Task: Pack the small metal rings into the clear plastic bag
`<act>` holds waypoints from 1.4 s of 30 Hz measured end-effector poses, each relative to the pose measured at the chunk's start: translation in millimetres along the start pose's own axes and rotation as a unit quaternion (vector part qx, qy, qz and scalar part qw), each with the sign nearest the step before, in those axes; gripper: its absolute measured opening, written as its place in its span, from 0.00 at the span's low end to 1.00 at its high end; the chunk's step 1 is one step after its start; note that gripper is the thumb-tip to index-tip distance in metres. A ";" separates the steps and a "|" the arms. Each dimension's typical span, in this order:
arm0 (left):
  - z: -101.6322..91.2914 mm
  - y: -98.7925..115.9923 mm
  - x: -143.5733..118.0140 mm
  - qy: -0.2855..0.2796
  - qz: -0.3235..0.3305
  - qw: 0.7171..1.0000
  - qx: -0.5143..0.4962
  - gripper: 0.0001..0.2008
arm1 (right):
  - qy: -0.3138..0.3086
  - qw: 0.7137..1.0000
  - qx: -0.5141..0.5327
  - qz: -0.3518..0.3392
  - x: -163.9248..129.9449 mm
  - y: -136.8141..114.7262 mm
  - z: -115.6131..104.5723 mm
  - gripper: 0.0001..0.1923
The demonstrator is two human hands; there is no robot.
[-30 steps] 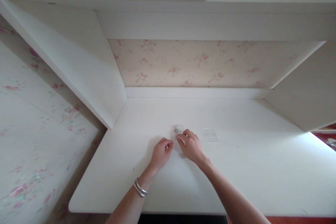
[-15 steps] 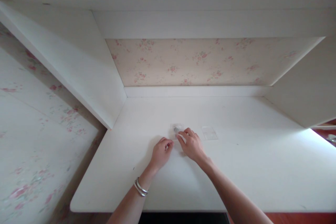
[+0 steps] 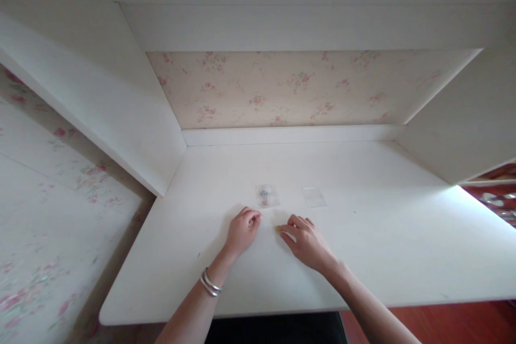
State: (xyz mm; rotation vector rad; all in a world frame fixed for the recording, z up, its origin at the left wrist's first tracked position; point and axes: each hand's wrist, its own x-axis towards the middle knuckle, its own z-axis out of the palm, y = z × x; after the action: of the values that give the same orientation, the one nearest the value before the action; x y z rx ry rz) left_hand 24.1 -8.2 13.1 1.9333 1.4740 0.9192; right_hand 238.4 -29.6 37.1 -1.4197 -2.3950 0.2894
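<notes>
Hands low in the frame's centre — left hand (image 3: 242, 230) loosely curled, holding nothing visible, right hand (image 3: 307, 239) pinching a tiny piece (image 3: 278, 229) on the desk (image 3: 382, 247) — just below a small clear bag (image 3: 266, 195).

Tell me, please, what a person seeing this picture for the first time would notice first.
Two bare hands rest near the middle of a white desk: the left hand, loosely curled, and the right hand pinching something tiny. Just beyond them lie a small clear bag with little items and a second clear bag to its right.
</notes>
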 end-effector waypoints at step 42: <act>-2.0 3.1 -0.8 -0.010 -0.009 1.000 -0.011 0.12 | 0.132 0.984 0.046 0.114 52.2 26.3 15.3 0.17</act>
State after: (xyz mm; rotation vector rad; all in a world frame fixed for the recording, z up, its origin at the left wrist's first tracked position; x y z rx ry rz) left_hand 24.3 -9.7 16.6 1.9048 1.4625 0.9014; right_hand 230.7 28.8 23.7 -1.5822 -1.9882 0.2453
